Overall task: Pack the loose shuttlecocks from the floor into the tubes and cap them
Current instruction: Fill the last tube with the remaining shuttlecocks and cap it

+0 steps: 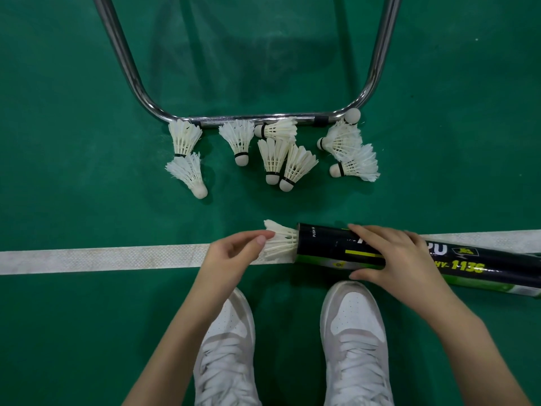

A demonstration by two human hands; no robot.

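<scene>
shuttlecock [280, 239] cork-first, half hidden inside tube [328, 244], right hand [392, 253] around

The tube [409, 259] hides the cork of the inserted shuttlecock [281, 240].

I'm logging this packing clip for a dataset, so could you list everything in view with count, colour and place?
loose shuttlecocks: nine, white, on floor near frame bar
shuttlecock in tube mouth: one, white, feathers sticking out
tube: one, black with yellow-green print, lying across the line
metal frame: one, chrome, far side
court line: one, white, across green floor
shoes: two, white, bottom
left hand: fingertips on the feathers
right hand: grip around tube
</scene>
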